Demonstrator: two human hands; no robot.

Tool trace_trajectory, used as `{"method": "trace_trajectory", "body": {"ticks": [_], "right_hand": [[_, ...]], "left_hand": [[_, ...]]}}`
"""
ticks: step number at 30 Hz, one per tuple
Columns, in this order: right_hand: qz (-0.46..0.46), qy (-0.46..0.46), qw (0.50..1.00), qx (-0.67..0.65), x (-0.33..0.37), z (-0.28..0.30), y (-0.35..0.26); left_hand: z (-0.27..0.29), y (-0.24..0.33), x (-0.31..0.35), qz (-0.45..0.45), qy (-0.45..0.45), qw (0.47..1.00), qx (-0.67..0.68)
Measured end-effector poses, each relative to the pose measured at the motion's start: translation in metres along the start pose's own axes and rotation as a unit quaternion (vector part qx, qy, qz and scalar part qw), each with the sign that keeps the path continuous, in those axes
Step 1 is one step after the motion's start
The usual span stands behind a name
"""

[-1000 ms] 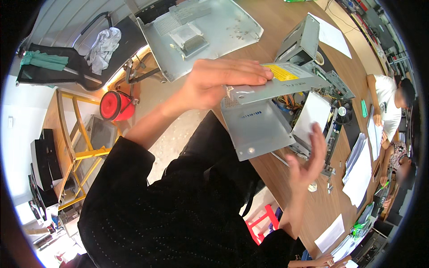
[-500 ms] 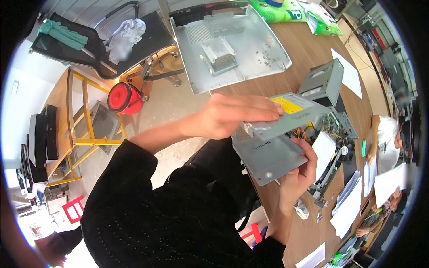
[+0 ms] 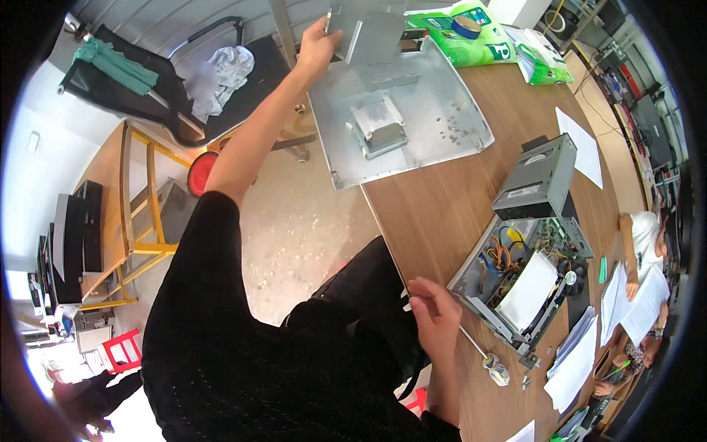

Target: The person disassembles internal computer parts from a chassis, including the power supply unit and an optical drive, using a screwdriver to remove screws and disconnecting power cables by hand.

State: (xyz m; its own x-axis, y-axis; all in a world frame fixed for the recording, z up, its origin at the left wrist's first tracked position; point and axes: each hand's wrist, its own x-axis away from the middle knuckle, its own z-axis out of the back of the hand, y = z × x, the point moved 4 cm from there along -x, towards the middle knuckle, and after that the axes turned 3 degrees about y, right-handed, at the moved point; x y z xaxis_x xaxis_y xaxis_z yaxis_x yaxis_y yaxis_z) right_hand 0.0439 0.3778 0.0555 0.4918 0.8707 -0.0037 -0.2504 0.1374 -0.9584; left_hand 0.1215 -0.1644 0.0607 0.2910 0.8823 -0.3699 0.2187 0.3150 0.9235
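Observation:
At the far end of the table, my left hand [image 3: 318,51] grips a grey bent sheet-metal panel [image 3: 377,38] by its left edge and holds it up. Below that panel is a large shallow metal cover [image 3: 434,151], with a small metal bracket [image 3: 379,121] and a scatter of small screws [image 3: 455,131] in it. My right hand [image 3: 436,318] is empty at the table's near edge, its fingers loosely bent and apart. To its right stands an opened computer case [image 3: 471,291], with coloured wires [image 3: 501,254] and a circuit board showing. A screwdriver [image 3: 496,370] with a clear handle lies beside the case.
A grey drive unit [image 3: 537,177] rests at the case's far end. Green packages [image 3: 471,48] with a tape roll [image 3: 466,27] are at the back. Papers [image 3: 574,361] lie to the right, near another person [image 3: 642,236]. A chair [image 3: 132,81] and red bucket [image 3: 200,173] stand left.
My left hand has carried the metal panel away from the computer case, up and left over the large cover. My right hand has let go and dropped back left. The case's inside now shows.

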Motion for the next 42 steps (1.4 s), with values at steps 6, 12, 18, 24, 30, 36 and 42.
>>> {"method": "trace_trajectory", "body": {"ticks": [6,12,18,24,30,36,42], "right_hand": [[-0.054,0.034,0.998,-0.004,0.016,0.005,0.011],[-0.16,0.065,0.982,-0.078,0.037,0.004,0.038],[-0.147,0.069,0.982,-0.097,0.034,-0.003,0.044],[-0.101,0.065,0.993,-0.014,0.042,0.006,0.031],[0.051,0.075,0.993,0.071,0.051,0.034,0.011],[0.116,0.306,0.943,0.059,0.098,0.167,-0.01],[-0.09,0.353,0.929,0.065,0.078,0.233,0.031]], "left_hand": [[-0.036,-0.038,-0.034,-0.035,-0.089,0.994,-0.043],[-0.055,-0.027,-0.02,-0.126,-0.217,0.917,-0.31],[-0.032,-0.012,-0.027,-0.271,-0.182,0.763,-0.558],[-0.048,0.0,-0.039,-0.228,-0.184,0.727,-0.621],[0.035,-0.012,-0.081,-0.292,-0.104,0.711,-0.631],[-0.15,0.151,0.217,-0.194,-0.237,0.88,-0.363],[-0.273,0.14,0.327,0.072,-0.573,0.81,-0.102]]}}
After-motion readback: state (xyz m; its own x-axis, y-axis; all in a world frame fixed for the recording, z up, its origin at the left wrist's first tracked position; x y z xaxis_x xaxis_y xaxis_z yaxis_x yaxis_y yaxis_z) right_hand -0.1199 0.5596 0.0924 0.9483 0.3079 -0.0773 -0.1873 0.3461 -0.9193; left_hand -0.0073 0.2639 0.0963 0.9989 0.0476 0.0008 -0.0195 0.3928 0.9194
